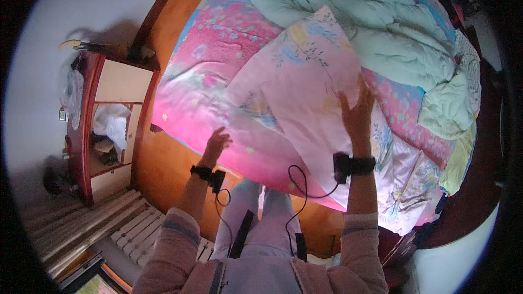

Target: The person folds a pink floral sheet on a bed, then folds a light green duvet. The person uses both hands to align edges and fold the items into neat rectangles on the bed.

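A pale pink floral cloth (297, 87), which looks like a sheet or duvet cover, lies across the bed with one corner pointing to the far side. My right hand (358, 110) is over its right part with thumb and fingers apart; whether it presses on the cloth is hard to tell. Near the bed's front edge, my left hand (219, 142) has its fingers spread and holds nothing. Below it and under the cloth is a bright pink flowered bed cover (199, 84). More of the floral cloth bunches up in folds (406, 185) at the right front.
A rumpled mint-green quilt (348, 0) covers the far right of the bed. To the left stands a red-brown cabinet (117, 84) with an open compartment, on an orange floor (169, 155). A white slatted radiator (141, 234) is at lower left. Cables hang from both wrist straps.
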Tool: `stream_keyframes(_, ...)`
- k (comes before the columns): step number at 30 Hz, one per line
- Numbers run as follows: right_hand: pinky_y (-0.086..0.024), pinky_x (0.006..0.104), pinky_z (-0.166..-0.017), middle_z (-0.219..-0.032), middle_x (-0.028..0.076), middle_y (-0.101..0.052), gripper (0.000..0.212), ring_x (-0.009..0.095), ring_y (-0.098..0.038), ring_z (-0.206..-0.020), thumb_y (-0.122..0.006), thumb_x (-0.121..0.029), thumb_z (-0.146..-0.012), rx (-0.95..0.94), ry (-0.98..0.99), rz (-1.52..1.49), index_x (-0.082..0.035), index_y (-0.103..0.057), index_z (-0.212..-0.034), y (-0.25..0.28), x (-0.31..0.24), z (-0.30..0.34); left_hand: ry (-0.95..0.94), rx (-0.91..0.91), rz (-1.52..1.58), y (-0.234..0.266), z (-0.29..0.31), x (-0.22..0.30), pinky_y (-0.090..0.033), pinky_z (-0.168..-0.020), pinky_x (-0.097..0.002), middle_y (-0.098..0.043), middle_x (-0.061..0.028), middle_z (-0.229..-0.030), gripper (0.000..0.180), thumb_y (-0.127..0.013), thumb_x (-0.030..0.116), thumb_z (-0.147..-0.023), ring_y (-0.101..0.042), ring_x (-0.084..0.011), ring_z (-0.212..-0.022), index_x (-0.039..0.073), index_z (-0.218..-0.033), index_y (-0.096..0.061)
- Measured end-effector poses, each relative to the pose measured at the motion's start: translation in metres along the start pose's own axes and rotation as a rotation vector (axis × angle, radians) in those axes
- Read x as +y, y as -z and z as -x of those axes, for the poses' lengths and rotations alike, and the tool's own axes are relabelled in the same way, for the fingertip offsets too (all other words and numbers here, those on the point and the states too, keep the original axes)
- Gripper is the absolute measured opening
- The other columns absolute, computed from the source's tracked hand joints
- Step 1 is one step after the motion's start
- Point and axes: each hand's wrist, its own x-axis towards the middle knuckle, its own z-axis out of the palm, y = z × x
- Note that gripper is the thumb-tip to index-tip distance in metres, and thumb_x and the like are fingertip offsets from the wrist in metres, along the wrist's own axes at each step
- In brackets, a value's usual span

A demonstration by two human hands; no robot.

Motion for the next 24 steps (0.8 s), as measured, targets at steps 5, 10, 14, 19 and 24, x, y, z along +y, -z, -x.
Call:
stream_keyframes(5,-0.032,0.0462,-0.101,-0.128,0.024,-0.044,0.066,0.039,-0.040,-0.119,-0.068,-0.026,-0.079,-0.466,-0.364,-0.345,0.000,-0.037,-0.132,-0.024,0.001,0.146,-0.207,0.189,-0.525,-0.007,-0.074,0.025,-0.047,-0.084,-0.0343,-0.054,-0.0193,-0.117,0.058,-0.061,0.020,-0.083,-0.056,-0.0269,-0.103,-0.002,-0.131,-0.039)
stream_keyframes(10,-0.033,0.0480,-0.098,-0.127,0.019,-0.045,0.080,0.038,-0.041,-0.117,-0.074,-0.030,-0.069,-0.518,-0.307,-0.064,-0.006,-0.036,-0.134,-0.047,-0.011,0.224,-0.464,0.228,-0.867,-0.022,-0.149,0.039,-0.027,-0.106,-0.0427,-0.043,-0.0236,-0.130,0.070,-0.063,0.017,-0.078,-0.035,-0.0394,-0.125,0.001,-0.137,-0.030)
stream_keyframes(14,-0.034,0.0495,-0.095,-0.124,0.015,-0.047,0.074,0.034,-0.043,-0.116,-0.073,-0.030,-0.069,-0.538,-0.336,0.073,-0.007,-0.041,-0.131,-0.066,-0.007,0.229,-0.431,0.036,-0.811,-0.032,-0.192,0.052,-0.033,-0.100,-0.0422,-0.049,-0.0167,-0.127,0.064,-0.064,0.017,-0.077,-0.042,-0.0347,-0.120,0.006,-0.133,-0.035)
stream_keyframes(19,-0.045,0.0432,-0.085,-0.105,0.013,-0.058,0.049,0.031,-0.055,-0.099,-0.066,-0.015,-0.072,-0.523,-0.249,0.142,-0.005,-0.054,-0.117,-0.084,0.002,0.223,-0.377,-0.022,-0.794,-0.040,-0.184,0.071,-0.043,-0.087,-0.0430,-0.057,-0.0185,-0.113,0.050,-0.065,0.021,-0.078,-0.053,-0.0365,-0.105,0.004,-0.121,-0.047)
stream_keyframes(24,-0.050,0.0429,-0.074,-0.096,0.019,-0.062,0.035,0.036,-0.061,-0.085,-0.058,-0.008,-0.075,-0.320,-0.347,-0.066,0.003,-0.054,-0.109,-0.052,-0.016,0.197,-0.564,-0.063,-0.657,-0.022,-0.152,0.143,-0.044,-0.074,-0.0391,-0.059,-0.0149,-0.090,0.024,-0.065,0.014,-0.080,-0.057,-0.0285,-0.086,0.000,-0.098,-0.058)
